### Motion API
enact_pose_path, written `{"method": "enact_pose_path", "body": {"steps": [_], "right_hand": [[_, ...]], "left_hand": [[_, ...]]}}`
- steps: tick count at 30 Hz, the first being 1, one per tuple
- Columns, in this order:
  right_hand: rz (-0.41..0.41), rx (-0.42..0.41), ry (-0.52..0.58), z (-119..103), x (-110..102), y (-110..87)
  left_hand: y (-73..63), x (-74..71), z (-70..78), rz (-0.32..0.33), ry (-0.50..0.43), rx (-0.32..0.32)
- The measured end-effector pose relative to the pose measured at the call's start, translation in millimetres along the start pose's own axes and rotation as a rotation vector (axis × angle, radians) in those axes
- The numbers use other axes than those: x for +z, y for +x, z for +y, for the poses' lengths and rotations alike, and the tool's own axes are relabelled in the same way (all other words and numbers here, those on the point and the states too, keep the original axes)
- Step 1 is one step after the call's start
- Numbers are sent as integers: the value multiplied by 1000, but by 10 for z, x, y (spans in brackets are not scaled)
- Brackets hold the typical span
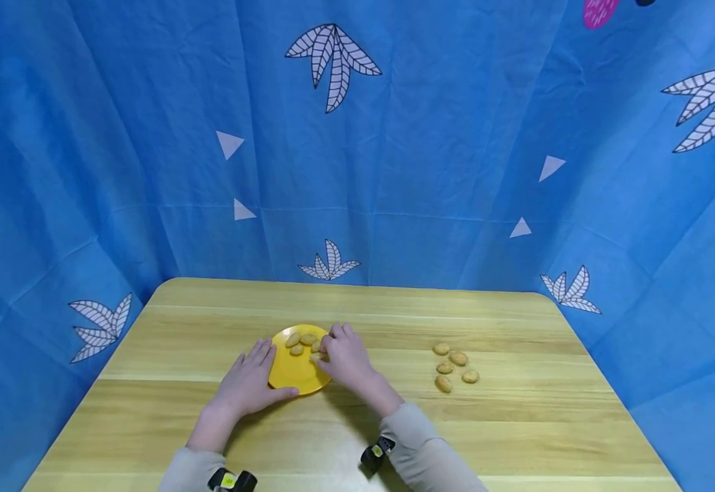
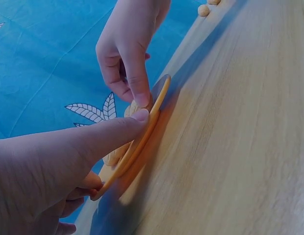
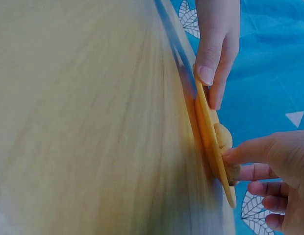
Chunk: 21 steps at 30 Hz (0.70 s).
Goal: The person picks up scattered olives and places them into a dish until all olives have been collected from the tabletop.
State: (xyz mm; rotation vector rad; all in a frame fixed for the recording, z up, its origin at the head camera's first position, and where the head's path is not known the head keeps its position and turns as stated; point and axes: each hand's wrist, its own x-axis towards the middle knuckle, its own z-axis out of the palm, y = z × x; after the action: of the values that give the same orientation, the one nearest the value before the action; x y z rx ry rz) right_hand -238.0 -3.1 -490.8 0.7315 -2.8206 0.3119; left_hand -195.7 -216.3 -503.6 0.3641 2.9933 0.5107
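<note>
A yellow plate (image 1: 296, 374) lies on the table with several tan, wrinkled, oval nuts (image 1: 293, 339) gathered toward its far side. My left hand (image 1: 248, 383) holds the plate by its left and near edges, the thumb along the near rim and the fingers along the left side. My right hand (image 1: 350, 361) is over the plate's right edge. Its thumb and index finger pinch a nut (image 3: 233, 172) low at the plate, while the other fingers stay off it. In the left wrist view the left thumb overlaps part of the nuts.
To the right of the plate, several more nuts (image 1: 446, 367) lie loose on the wooden table (image 1: 536, 410). A blue patterned curtain (image 1: 394, 150) hangs behind and along the sides of the table. Each sleeve carries a small black wrist device (image 1: 377, 451).
</note>
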Motion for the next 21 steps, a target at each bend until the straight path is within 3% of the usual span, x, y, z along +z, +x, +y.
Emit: {"method": "enact_pose_path", "body": {"steps": [21], "right_hand": [[-20, 60, -11, -37, 82, 144]], "left_hand": [[-6, -2, 0, 4, 5, 4]]}}
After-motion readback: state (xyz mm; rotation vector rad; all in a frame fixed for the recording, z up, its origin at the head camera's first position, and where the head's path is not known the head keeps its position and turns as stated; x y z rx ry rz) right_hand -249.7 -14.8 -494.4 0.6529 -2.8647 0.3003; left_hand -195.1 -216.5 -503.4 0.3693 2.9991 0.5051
